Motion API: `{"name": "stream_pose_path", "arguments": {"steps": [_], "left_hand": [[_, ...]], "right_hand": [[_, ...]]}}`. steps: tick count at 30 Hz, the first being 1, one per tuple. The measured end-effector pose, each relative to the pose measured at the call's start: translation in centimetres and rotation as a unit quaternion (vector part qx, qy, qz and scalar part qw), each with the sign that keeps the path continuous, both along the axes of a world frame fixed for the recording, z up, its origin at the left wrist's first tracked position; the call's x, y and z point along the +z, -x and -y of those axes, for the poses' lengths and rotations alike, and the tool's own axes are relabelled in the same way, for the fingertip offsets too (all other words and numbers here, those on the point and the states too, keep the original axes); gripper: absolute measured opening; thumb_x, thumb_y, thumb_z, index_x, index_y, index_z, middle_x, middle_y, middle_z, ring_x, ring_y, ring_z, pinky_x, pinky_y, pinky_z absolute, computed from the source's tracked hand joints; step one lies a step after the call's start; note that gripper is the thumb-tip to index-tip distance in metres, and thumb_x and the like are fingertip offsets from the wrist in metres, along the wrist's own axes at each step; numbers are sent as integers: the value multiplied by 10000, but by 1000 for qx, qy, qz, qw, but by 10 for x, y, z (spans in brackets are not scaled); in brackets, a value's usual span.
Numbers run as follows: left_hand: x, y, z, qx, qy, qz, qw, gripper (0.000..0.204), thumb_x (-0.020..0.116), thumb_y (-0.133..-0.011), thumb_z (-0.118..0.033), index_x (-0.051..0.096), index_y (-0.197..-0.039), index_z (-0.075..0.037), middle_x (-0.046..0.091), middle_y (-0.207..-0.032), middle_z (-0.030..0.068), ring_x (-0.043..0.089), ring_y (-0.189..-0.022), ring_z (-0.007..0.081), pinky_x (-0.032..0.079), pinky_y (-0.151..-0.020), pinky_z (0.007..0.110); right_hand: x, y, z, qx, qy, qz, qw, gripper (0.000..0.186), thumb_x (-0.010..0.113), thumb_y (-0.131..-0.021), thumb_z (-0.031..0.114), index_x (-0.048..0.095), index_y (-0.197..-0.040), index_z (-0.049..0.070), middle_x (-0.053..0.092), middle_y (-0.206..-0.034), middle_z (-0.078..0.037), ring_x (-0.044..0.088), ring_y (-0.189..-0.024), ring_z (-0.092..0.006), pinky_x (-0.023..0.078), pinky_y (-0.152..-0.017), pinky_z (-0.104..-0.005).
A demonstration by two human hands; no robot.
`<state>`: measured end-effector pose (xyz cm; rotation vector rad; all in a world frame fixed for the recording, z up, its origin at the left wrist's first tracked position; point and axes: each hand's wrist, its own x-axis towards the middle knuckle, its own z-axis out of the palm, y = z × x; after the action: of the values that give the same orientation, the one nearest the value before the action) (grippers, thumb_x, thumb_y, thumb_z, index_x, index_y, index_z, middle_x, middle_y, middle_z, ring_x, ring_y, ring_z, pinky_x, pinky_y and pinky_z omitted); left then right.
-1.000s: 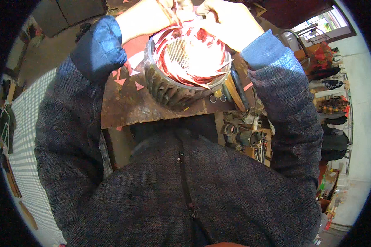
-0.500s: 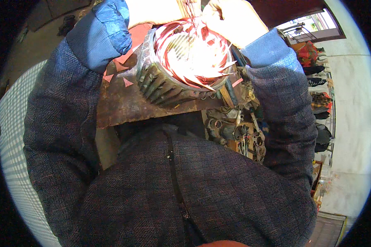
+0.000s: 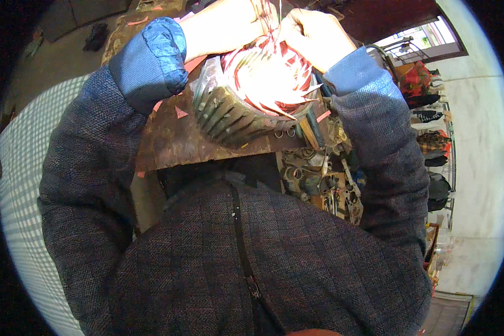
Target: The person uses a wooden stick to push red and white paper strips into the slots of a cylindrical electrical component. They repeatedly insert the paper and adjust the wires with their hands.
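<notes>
A finned metal motor stator (image 3: 229, 115) sits on the workbench, with reddish copper windings (image 3: 242, 75) and pale pointed slips around its bore. Strong light washes out much of its inside. Above its far rim, my left hand (image 3: 227, 28) is closed on a bundle of thin copper wires (image 3: 273, 25) that rises from the windings. My right hand (image 3: 316, 36) is beside it, fingers pinched at the same wires. The left fingertips are partly cut off by the upper edge, and glare hides the exact grip of both hands.
Pink paper scraps (image 3: 181, 112) lie on the brown workbench (image 3: 173, 148) left of the stator. Near its right side are a dark bar tool (image 3: 315, 130) and small metal rings (image 3: 285, 134). Metal parts (image 3: 319, 185) fill a lower place at right. Clothes (image 3: 434, 143) hang along the wall.
The view has shifted a little, so the stator appears slightly farther right and more of the bench shows at upper left. Both hands stay at the wires, with the left fingers slightly lower in the picture.
</notes>
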<state>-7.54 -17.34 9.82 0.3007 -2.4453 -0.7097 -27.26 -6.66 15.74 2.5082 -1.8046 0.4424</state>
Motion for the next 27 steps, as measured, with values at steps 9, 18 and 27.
{"name": "stream_pose_path", "arguments": {"steps": [9, 18, 27], "left_hand": [[6, 3, 3, -34, 112, 29, 993, 310, 505, -1015, -283, 688, -1081, -41, 718, -980, 163, 701, -997, 283, 527, -924, 412], [10, 10, -1, -89, 32, -3, 995, 232, 523, -1027, -245, 665, -943, -82, 722, -920, 111, 709, -913, 282, 550, -844, 392], [-18, 23, 20, -172, 118, -98, 973, 140, 541, -942, -184, 646, -945, -90, 635, -899, 103, 650, -839, 294, 532, -793, 429]], "right_hand": [[20, -13, 3, -45, -33, 33, 998, 153, 675, -888, 133, 697, -830, -8, 686, -745, -131, 668, -666, -246, 536, -638, -369], [21, 6, -9, -136, -116, 3, 984, 163, 705, -944, 185, 712, -888, 32, 661, -735, -63, 612, -603, -121, 525, -567, -290], [17, 19, -10, -96, -113, 18, 989, 176, 710, -947, 206, 715, -913, 34, 653, -733, -40, 590, -598, -129, 507, -575, -288]]}}
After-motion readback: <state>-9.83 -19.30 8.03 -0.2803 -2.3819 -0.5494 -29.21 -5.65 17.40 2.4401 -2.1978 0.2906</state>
